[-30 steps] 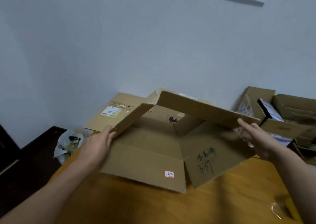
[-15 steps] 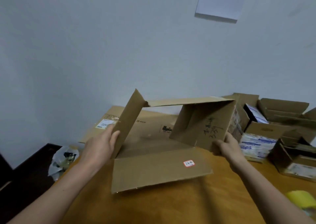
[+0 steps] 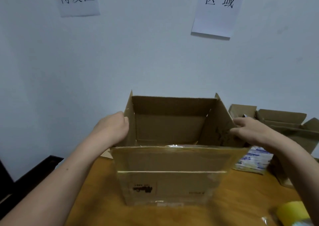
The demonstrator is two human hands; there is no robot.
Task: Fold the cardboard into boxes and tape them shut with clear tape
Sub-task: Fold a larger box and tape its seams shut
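A brown cardboard box [image 3: 170, 165] stands squared up on the wooden table [image 3: 107, 208], its top open and all flaps raised. Old clear tape shines on its near wall. My left hand [image 3: 113, 128] grips the upright left flap, fingers curled over its edge. My right hand [image 3: 250, 130] presses flat against the outside of the right flap, which bears black handwriting. A roll of yellowish tape [image 3: 293, 212] lies at the table's near right corner.
Open cardboard boxes [image 3: 283, 120] and a white-and-blue packet [image 3: 253, 160] crowd the right side of the table. Two paper signs [image 3: 219, 10] hang on the pale wall behind. A dark frame [image 3: 29, 175] sits left of the table.
The flattened cardboard was swung up and opened into an upright box. Both hands shifted from the sheet's edges to the side flaps. The view tilted upward.
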